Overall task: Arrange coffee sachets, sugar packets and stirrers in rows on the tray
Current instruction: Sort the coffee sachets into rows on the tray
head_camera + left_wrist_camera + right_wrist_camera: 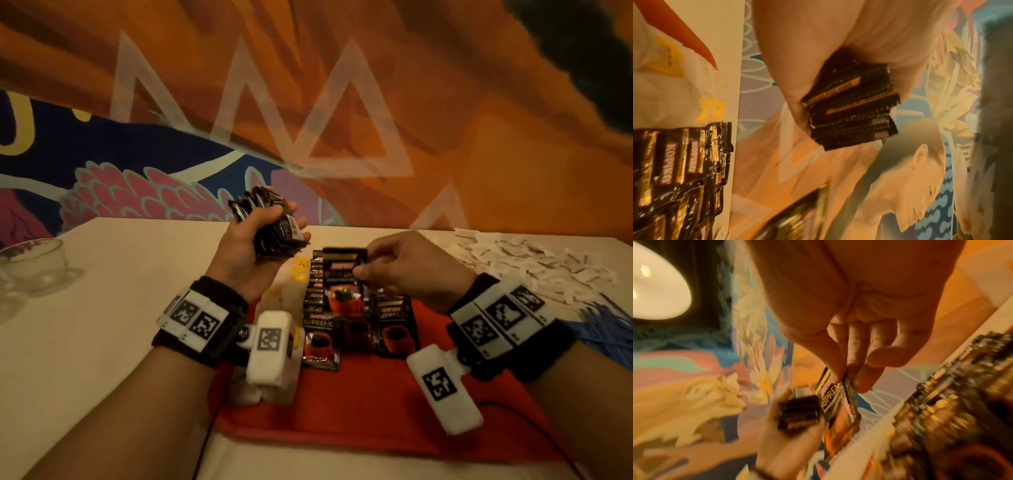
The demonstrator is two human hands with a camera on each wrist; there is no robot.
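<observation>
Head view first: our right hand point(407, 265) pinches a single coffee sachet point(344, 274) by its upper right edge between thumb and fingertips, holding it just above the row of sachets point(317, 284) that overlap along the far part of the red tray point(376, 404). Our left hand point(250, 240) is raised above the table point(102, 308), left of and slightly beyond the right hand, its fingers curled around a thick stack of sachets point(270, 222). On the tray nearer us lie three more sachets side by side, the leftmost point(320, 339) reading SUPREMO. White packets with yellow marks point(299, 270) sit just left of the dark row. To the right, off the tray, we see a scatter of white sugar packets point(534, 260) and a bundle of blue stirrers point(606, 325); a glass cup point(36, 265) stands at the far left.

From the right wrist we see what the head view hides: the thumb and fingertips point(865, 379) meeting on the sachet's edge, with the sachet hanging below them, and the left hand's stack blurred beyond. From the left wrist we see the serrated ends of the gripped stack point(851, 107) and the laid row point(682, 162) printed KOPIKO.
</observation>
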